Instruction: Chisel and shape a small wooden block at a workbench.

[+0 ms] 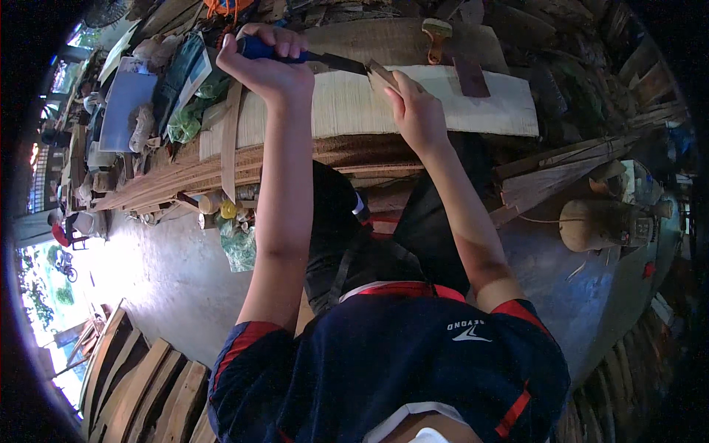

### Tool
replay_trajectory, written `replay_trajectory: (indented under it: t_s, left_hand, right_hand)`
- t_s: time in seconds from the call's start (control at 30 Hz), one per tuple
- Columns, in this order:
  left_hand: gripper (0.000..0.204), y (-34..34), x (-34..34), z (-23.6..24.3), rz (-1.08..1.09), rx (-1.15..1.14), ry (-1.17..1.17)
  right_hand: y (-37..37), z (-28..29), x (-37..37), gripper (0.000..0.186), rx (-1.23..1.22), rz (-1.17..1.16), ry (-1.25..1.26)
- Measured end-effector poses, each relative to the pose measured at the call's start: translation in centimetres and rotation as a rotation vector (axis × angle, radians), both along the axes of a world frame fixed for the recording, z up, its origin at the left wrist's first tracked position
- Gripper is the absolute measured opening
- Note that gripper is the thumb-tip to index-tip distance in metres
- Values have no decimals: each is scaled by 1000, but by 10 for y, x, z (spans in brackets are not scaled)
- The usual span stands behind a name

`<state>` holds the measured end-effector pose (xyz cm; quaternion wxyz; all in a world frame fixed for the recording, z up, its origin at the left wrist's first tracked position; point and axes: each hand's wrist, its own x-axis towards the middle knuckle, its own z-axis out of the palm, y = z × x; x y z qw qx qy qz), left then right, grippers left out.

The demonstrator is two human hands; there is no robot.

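My left hand [269, 66] is closed round the blue handle [255, 49] of a flat dark metal tool [338, 62], which points to the right. My right hand [413, 111] grips a small narrow wood piece [379, 74], with the tool's tip at or near its upper end. Both are over a long pale board [487, 111] on a stack of planks [155, 190]. A wooden-handled brush [435, 44] lies behind the board, and a reddish-brown flat piece [470, 77] lies to the right of my right hand.
Clutter with a blue-grey sheet [122, 100] and green plastic [182, 127] fills the left side. Loose planks [546, 173] and a tan rounded container [580, 225] are at the right. Cut timber [148, 384] stands at lower left, below a bright opening.
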<state>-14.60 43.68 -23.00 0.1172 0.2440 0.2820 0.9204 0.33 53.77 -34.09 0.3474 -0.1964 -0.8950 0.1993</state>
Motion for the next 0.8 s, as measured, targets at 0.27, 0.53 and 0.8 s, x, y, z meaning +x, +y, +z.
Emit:
replay_trajectory:
  t_s: [0.27,0.53,0.8]
  left_hand:
    - [44,10,11,9,71,-94,3]
    - [41,25,3,11,50,-83,40]
    - [40,31,-3,3,64,-225,108]
  right_hand:
    - [-7,-1,0,27,-13,-21,-10]
    - [-2,-1,-2,27,3,-12,32]
    - [-13,5,1,27,-14,-15,-79]
